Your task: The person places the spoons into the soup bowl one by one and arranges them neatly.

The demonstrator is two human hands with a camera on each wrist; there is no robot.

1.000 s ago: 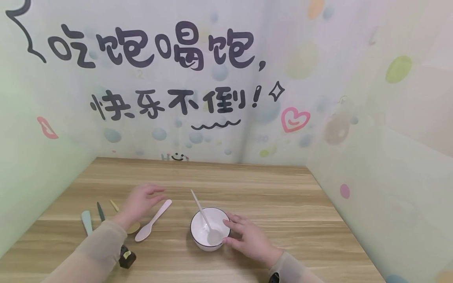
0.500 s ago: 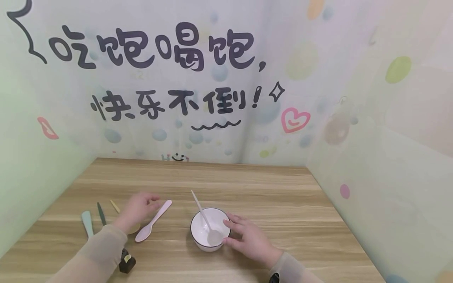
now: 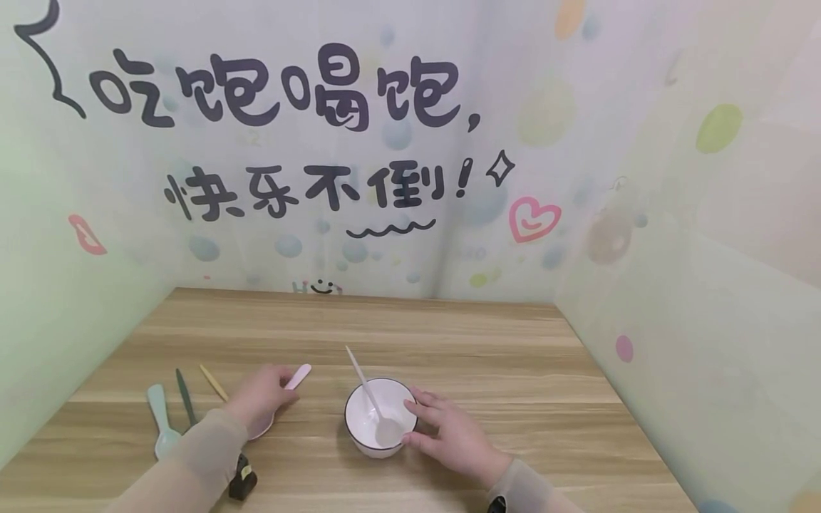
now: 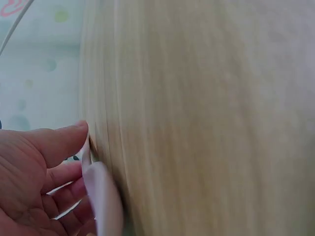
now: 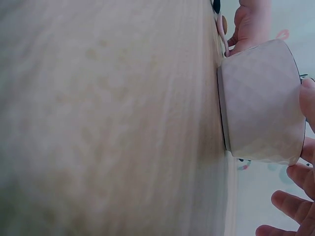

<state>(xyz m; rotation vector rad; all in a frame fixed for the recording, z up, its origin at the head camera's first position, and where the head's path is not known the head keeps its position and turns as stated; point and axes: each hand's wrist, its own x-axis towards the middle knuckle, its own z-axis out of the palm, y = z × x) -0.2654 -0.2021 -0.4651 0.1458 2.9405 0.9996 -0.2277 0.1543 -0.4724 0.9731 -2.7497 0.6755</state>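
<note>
My left hand pinches a pale pink spoon by its handle, left of the bowl. In the left wrist view, thumb and fingers lie on either side of the spoon; the head view shows its scoop partly hidden under the hand. A white bowl with a dark rim stands upright in the middle. At its right side my right hand holds the rim with thumb and fingertips, other fingers spread. Inside the bowl leans a light long-handled spoon, its handle sticking out at the back.
Farther left lie a pale blue spoon, a dark green handle and a yellow handle, partly behind the left arm. The wooden table meets printed walls at the back and both sides.
My left hand has come down onto the pink spoon's handle, fingers closing on it. The left sleeve moved right, showing more of the pale blue spoon. The right hand and bowl stayed put.
</note>
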